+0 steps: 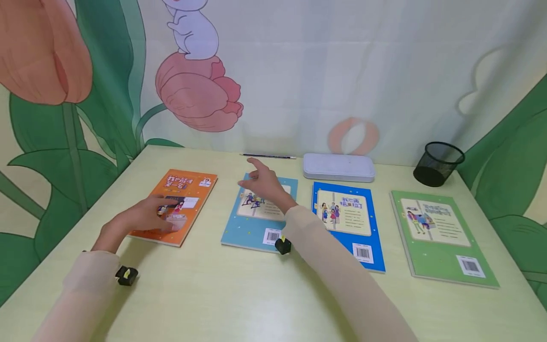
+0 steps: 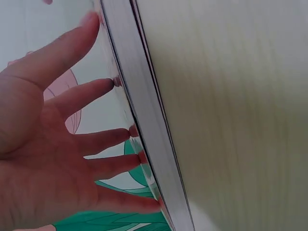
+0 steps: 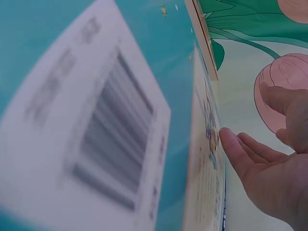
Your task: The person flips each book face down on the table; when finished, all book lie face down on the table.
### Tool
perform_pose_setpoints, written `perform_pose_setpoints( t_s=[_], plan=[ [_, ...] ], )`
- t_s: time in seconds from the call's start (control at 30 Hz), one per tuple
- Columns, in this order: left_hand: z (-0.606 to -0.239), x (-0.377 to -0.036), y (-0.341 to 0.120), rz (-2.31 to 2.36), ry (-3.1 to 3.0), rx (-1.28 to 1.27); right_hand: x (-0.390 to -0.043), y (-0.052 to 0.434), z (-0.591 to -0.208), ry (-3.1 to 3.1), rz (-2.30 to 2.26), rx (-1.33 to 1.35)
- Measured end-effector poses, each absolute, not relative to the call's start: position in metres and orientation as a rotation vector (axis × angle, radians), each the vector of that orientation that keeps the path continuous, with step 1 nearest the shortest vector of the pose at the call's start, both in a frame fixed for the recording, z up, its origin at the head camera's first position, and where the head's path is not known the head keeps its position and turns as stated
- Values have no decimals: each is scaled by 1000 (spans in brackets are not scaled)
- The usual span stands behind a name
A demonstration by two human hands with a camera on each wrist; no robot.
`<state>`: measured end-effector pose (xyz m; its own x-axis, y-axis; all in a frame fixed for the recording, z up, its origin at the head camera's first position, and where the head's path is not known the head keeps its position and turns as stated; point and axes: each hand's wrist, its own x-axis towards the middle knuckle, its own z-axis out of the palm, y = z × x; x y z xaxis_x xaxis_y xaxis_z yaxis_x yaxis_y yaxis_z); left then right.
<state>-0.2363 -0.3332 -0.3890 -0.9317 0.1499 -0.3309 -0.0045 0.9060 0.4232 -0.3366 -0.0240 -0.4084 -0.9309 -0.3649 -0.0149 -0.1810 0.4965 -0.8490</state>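
My left hand (image 1: pixel 147 214) rests spread over the orange book (image 1: pixel 200 186), which lies at the left of the table. In the left wrist view the fingertips of that hand (image 2: pixel 53 154) touch the book's cover, and the pale page edge (image 2: pixel 144 106) runs beside them. My right hand (image 1: pixel 266 184) hovers over the upper part of the light blue book (image 1: pixel 241 232), fingers loosely bent and holding nothing. The right wrist view shows the same hand (image 3: pixel 274 173) beside that book's back cover, whose white barcode label (image 3: pixel 53 144) is close to the camera.
Right of the light blue book lie a dark blue book (image 1: pixel 342 244) and a green book (image 1: pixel 431 261). Along the back are a thin dark pencil (image 1: pixel 268 156), a pale pencil case (image 1: pixel 339 167) and a black mesh cup (image 1: pixel 438 165). Behind hangs a printed curtain (image 1: pixel 282 85).
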Motion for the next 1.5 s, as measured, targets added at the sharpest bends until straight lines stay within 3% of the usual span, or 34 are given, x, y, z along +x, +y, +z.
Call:
perform_pose_setpoints(
  t_s=[1.5],
  plan=[
    [-392,-223,-336,374,2674,234,-347,-111,-423,2427,-1321,-590]
  ],
)
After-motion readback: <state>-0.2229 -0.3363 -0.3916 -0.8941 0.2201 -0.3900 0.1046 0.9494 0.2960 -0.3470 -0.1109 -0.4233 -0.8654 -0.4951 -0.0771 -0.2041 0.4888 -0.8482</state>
